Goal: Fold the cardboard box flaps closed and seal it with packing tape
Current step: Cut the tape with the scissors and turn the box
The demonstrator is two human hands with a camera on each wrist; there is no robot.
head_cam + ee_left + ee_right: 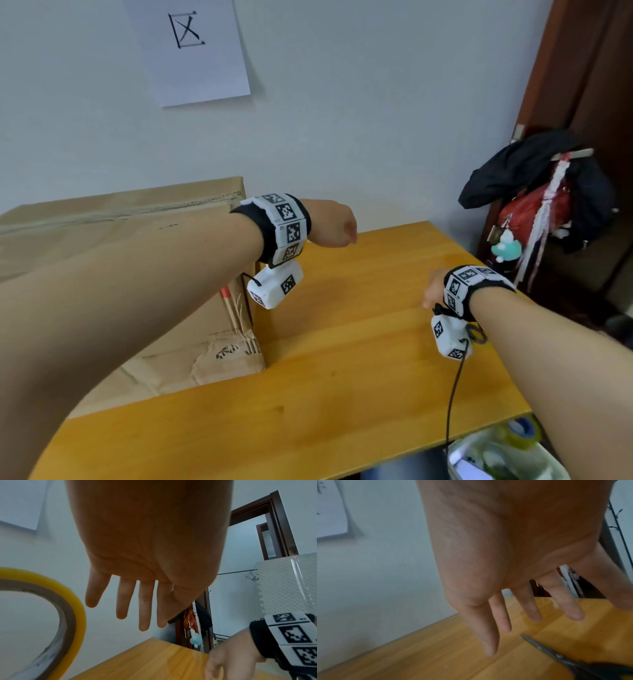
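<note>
A closed cardboard box (120, 233) stands on the left of the wooden table (342, 377), with a strip of tape along its top seam. My left hand (334, 222) hangs above the table just past the box's right edge. Its fingers (145, 608) are straight and hold nothing. A yellow tape roll (79, 615) with a brown core shows close by in the left wrist view; the head view hides it. My right hand (432, 287) hovers over the table's right side, fingers (527, 605) spread and empty. Dark scissors (546, 649) lie on the table under it.
A white wall runs behind the table with a paper sheet (191, 51) taped to it. Bags and dark clothing (534, 205) hang by a door at the right. A bin (507, 455) holding a tape roll sits below the table's front right corner.
</note>
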